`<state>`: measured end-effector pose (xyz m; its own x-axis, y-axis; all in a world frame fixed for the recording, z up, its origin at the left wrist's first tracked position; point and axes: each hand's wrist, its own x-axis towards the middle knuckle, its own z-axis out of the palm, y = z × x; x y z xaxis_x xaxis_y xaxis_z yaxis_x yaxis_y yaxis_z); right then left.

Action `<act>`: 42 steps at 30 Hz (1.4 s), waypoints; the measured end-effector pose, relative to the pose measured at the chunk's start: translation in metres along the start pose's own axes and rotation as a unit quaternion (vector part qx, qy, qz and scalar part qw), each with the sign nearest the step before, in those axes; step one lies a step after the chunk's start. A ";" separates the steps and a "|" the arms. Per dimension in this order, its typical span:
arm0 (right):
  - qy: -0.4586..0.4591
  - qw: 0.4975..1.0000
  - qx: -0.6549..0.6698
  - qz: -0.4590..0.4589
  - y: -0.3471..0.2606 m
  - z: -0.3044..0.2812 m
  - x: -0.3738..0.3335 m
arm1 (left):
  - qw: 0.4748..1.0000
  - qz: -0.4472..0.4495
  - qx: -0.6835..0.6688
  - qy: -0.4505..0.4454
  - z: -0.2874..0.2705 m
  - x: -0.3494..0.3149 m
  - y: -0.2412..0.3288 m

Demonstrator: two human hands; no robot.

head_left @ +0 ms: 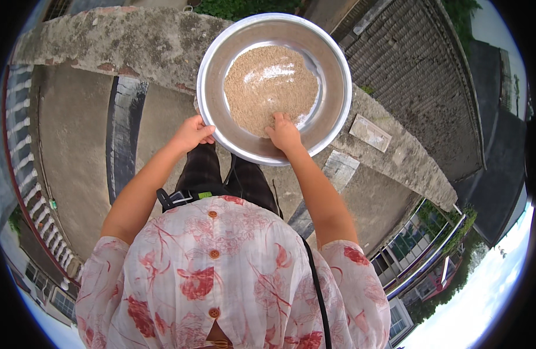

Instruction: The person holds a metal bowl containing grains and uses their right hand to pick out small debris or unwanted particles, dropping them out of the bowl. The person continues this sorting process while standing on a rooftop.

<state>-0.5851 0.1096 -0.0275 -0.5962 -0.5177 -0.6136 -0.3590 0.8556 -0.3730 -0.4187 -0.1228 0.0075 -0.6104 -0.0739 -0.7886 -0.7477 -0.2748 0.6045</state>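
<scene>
A wide silver metal basin point(334, 96) is in front of me, over the rough top of a low wall. Pale brown grain point(259, 87) covers its bottom, with shiny metal showing around the edge of the layer. My left hand point(192, 134) is closed on the basin's near left rim, thumb and fingertips against the edge. Over the near rim reaches my right hand point(285, 135), its fingers bent down into the grain and closed on some of it. The fingertips are partly hidden there.
The weathered concrete wall point(134, 43) runs across in front of me. On its right part lies a flat rectangular slab point(370, 133). Beyond is a tiled roof point(410, 70). White balusters point(26, 151) stand at the left, a metal railing point(422, 253) at the right.
</scene>
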 end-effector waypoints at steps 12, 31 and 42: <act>0.123 0.989 -0.007 -0.077 -0.004 -0.015 0.015 | 1.000 -0.008 0.025 -0.011 -0.001 -0.002 0.009; 0.186 0.970 0.157 0.007 0.004 -0.004 0.052 | 1.000 -0.015 0.023 -0.005 -0.001 -0.002 0.011; 0.217 0.655 0.719 -0.078 0.028 -0.115 0.014 | 1.000 -0.005 0.018 0.003 0.001 -0.002 0.008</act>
<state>-0.6862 0.1266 0.0331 -0.8928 -0.2819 -0.3512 0.4229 -0.2564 -0.8691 -0.4237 -0.1240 0.0133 -0.6015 -0.0780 -0.7950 -0.7623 -0.2416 0.6005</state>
